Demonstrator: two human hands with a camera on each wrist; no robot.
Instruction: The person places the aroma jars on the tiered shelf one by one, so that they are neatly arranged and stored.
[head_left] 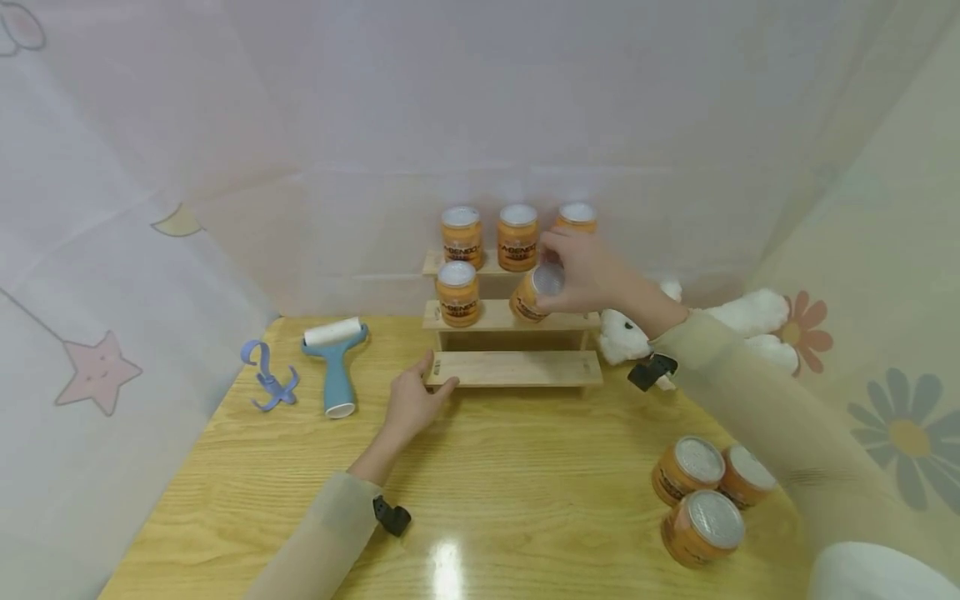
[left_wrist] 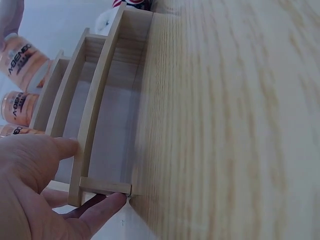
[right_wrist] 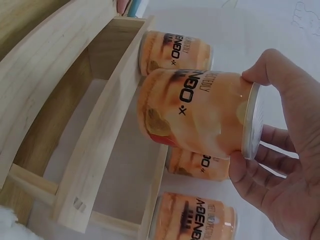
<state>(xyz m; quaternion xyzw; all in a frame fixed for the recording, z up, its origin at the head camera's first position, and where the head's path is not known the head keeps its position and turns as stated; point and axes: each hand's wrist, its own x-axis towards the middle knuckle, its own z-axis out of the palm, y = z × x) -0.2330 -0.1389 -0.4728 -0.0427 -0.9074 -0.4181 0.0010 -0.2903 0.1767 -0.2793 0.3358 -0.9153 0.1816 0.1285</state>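
A three-step wooden rack (head_left: 517, 368) stands against the back of the table. My right hand (head_left: 588, 268) grips an orange can (right_wrist: 200, 112) by its silver top rim, tilted, at the right half of the middle step. Another can (head_left: 458, 296) stands upright at that step's left. On the top step are three more cans, one of them a can (head_left: 517, 239) in the middle and one partly hidden behind my right hand. My left hand (head_left: 411, 402) holds the left end of the bottom step; in the left wrist view its thumb and fingers (left_wrist: 102, 212) pinch the board's end.
Three orange cans (head_left: 702, 527) stand grouped at the table's right, beside the right forearm. A blue-handled lint roller (head_left: 337, 371) and a purple twisted strip (head_left: 272, 379) lie at the left. A white plush toy (head_left: 624, 336) lies right of the rack, partly under the right arm.
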